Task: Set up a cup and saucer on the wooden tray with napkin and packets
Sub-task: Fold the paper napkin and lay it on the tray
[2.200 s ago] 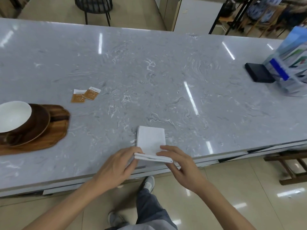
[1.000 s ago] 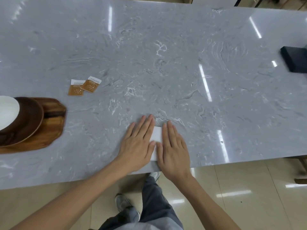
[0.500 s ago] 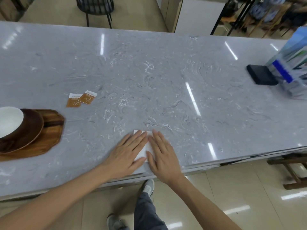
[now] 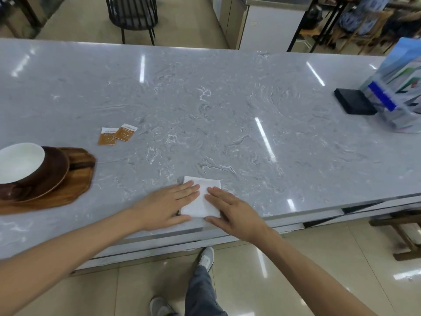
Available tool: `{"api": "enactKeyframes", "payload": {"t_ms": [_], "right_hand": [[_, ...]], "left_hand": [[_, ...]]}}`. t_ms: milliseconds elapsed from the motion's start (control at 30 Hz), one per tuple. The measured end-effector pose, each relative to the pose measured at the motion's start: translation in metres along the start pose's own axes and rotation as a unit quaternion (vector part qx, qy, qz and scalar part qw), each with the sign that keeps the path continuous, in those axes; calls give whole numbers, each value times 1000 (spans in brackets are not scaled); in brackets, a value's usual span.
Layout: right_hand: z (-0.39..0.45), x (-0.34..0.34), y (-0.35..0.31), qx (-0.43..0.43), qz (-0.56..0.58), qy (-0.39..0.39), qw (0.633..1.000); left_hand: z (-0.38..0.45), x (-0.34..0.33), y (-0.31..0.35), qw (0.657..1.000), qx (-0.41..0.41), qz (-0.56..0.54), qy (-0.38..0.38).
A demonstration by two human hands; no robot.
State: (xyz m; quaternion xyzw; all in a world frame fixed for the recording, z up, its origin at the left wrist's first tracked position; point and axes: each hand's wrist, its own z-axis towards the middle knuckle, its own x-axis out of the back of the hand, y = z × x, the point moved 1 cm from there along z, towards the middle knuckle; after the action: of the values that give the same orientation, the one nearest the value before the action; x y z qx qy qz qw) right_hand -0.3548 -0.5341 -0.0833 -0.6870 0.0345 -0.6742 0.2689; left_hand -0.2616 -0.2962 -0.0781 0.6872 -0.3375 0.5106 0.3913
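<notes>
A folded white napkin (image 4: 203, 197) lies flat near the front edge of the grey marble counter (image 4: 227, 115). My left hand (image 4: 168, 207) rests flat on its left side, fingers spread. My right hand (image 4: 232, 212) lies flat on its right side. Far left, a wooden tray (image 4: 75, 185) carries a dark brown saucer (image 4: 54, 176) with a white-lined cup (image 4: 19, 163) on it. Two orange-and-white packets (image 4: 117, 135) lie on the counter beyond the tray.
A black box (image 4: 354, 104) and a clear holder of blue leaflets (image 4: 398, 96) stand at the far right. A black chair (image 4: 134, 12) stands behind the counter. A wooden stool (image 4: 401, 231) sits on the floor to the right.
The hands folded the napkin, then pressed it flat under both palms. They have since slid slightly apart, baring the napkin's middle.
</notes>
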Motion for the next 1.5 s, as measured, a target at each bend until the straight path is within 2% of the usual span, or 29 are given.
{"api": "enactKeyframes", "payload": {"t_ms": [133,200,333,500,633,700,800,900,933,1000,1100,1300,1400,1500], "right_hand": [[2,3,-2,75,-85,100,988],[6,8,-2,71,-80,126,986],[16,17,-2,-32,-1,144,989],[27,12,2,-134,87,183,970],[44,1,-1,-192,105,208,953],[51,-5,-6,-223,100,218,945],[61,-10,-9,-256,61,206,943],[66,-13,-9,-283,12,181,942],[67,-15,-9,-289,-4,180,940],[67,-19,-10,-293,-29,181,938],[70,-23,-8,-304,-47,179,934],[72,-23,-8,-315,-36,175,932],[69,-21,-7,-302,-28,193,933],[66,-20,-8,-294,-44,174,939]], "left_hand": [[-1,7,1,999,-22,25,-1],[-1,12,4,999,-17,-11,45],[6,18,7,972,24,-143,183],[19,7,1,908,149,-301,249],[34,3,-5,854,230,-353,306],[41,3,-6,846,250,-343,323],[55,2,3,876,264,-273,297],[67,1,11,929,280,-119,213],[69,0,10,935,282,-75,200],[69,1,8,935,298,-46,189],[73,2,5,937,306,-61,157],[85,0,-4,939,319,-66,109],[80,-2,-4,935,330,-69,111],[72,-5,-5,927,347,-86,117]]}}
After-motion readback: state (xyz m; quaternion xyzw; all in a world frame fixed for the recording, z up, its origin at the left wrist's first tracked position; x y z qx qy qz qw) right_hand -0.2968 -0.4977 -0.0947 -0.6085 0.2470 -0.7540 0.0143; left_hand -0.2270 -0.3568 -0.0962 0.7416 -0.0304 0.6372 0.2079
